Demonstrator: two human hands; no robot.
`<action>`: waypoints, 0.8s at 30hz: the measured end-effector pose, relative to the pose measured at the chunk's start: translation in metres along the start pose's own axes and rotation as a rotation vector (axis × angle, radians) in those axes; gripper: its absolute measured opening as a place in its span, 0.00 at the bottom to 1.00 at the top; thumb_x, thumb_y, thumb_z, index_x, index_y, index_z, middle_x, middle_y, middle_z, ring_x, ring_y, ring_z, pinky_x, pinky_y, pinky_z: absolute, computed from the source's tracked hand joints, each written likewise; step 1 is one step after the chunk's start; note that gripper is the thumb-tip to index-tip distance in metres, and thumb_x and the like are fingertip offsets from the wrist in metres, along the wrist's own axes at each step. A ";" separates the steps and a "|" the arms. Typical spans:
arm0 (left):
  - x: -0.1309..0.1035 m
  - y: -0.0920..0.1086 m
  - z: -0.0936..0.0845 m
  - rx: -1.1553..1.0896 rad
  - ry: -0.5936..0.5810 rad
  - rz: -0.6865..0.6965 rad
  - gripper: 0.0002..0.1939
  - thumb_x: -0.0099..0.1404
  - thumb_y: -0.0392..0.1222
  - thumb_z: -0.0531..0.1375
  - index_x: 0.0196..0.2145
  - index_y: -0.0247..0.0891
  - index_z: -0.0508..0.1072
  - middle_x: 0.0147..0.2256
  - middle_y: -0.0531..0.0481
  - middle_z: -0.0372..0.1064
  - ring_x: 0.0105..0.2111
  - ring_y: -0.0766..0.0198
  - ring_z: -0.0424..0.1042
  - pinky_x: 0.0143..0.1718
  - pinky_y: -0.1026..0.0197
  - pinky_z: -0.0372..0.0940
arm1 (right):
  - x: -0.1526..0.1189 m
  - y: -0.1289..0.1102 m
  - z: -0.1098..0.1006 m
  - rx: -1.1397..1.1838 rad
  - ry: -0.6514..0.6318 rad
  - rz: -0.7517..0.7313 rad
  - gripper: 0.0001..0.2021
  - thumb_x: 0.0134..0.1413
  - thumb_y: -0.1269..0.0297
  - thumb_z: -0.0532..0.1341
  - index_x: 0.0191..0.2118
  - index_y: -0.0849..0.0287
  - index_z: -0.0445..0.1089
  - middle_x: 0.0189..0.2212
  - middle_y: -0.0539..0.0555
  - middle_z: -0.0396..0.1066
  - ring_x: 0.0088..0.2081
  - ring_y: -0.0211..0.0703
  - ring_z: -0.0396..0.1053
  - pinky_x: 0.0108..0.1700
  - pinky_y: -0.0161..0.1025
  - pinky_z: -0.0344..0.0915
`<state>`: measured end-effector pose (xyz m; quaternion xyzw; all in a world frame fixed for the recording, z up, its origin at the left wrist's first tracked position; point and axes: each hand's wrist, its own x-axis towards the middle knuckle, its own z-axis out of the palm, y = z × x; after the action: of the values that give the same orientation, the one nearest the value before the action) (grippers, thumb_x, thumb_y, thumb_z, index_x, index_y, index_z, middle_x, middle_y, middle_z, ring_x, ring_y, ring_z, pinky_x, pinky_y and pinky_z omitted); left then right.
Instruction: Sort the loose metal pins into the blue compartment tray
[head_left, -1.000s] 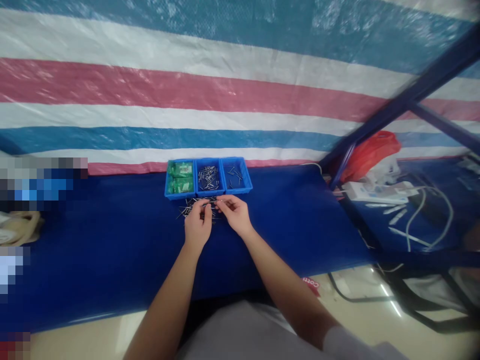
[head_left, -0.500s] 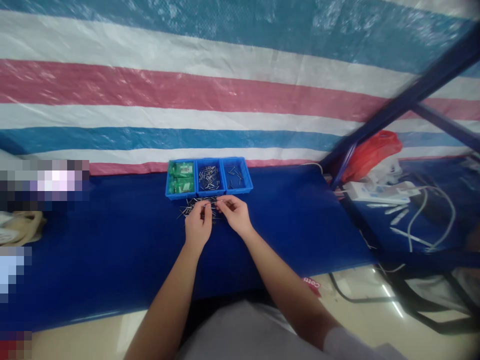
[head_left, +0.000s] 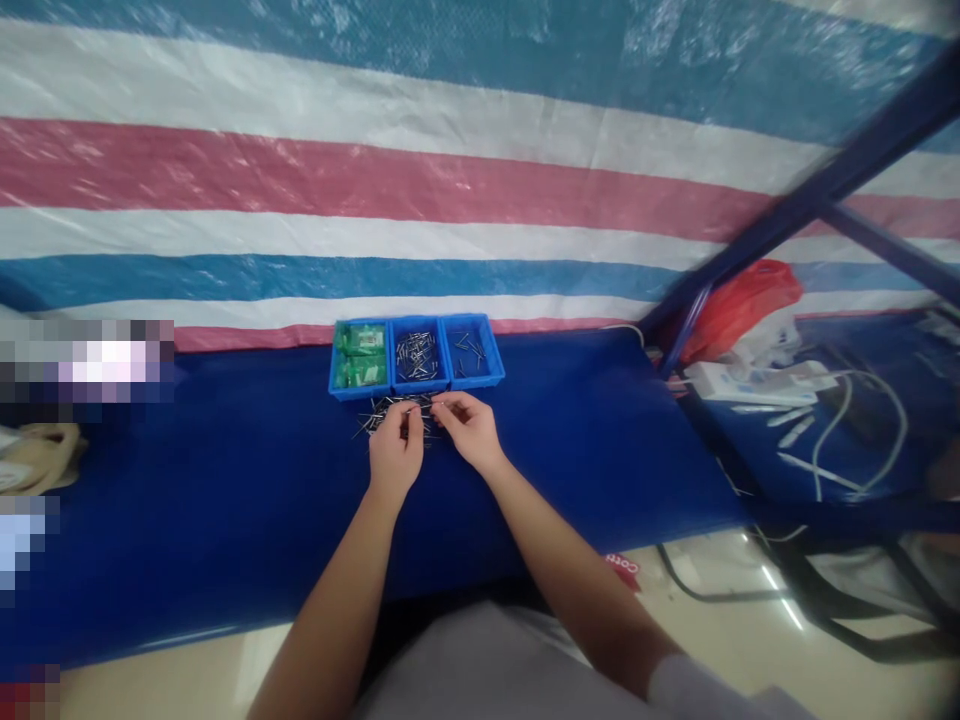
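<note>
Three blue bins stand side by side near the back of the table. Green packets point(head_left: 363, 340) lie in the left bin point(head_left: 361, 392), many thin metal pieces point(head_left: 418, 355) fill the middle one, and fewer pieces point(head_left: 471, 350) lie in the right bin point(head_left: 477, 381). In front of them, a loose pile of thin dark pieces point(head_left: 367, 418) rests on the blue surface, partly hidden by my hands. My left hand point(head_left: 396, 440) and my right hand point(head_left: 469, 425) are over the pile, fingertips pinched and close together. What they pinch is too small to make out.
Behind the blue table point(head_left: 247, 480) hangs a striped plastic sheet point(head_left: 450, 180). On the right are a dark blue metal frame point(head_left: 757, 240), a red bag point(head_left: 742, 305), a white power strip point(head_left: 757, 384) and a cable. A tan bag point(head_left: 56, 455) sits at the left edge.
</note>
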<state>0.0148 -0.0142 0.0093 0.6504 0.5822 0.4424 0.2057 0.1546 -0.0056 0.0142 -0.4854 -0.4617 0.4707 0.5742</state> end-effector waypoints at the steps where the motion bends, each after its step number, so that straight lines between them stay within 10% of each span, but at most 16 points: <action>1: 0.000 0.000 0.000 0.002 -0.001 0.002 0.12 0.69 0.48 0.54 0.43 0.40 0.73 0.33 0.51 0.75 0.31 0.66 0.74 0.36 0.64 0.66 | 0.000 0.000 0.000 0.000 -0.002 -0.002 0.15 0.50 0.50 0.68 0.37 0.56 0.76 0.29 0.52 0.76 0.29 0.40 0.72 0.36 0.40 0.72; 24: 0.000 0.001 -0.001 -0.011 0.004 -0.027 0.12 0.69 0.48 0.54 0.43 0.40 0.73 0.31 0.51 0.75 0.30 0.67 0.74 0.35 0.65 0.65 | -0.001 0.002 -0.001 -0.019 -0.020 -0.028 0.12 0.52 0.55 0.67 0.38 0.57 0.77 0.30 0.52 0.76 0.30 0.40 0.73 0.36 0.39 0.71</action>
<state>0.0146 -0.0143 0.0102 0.6405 0.5887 0.4442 0.2141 0.1549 -0.0067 0.0125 -0.4797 -0.4783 0.4631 0.5716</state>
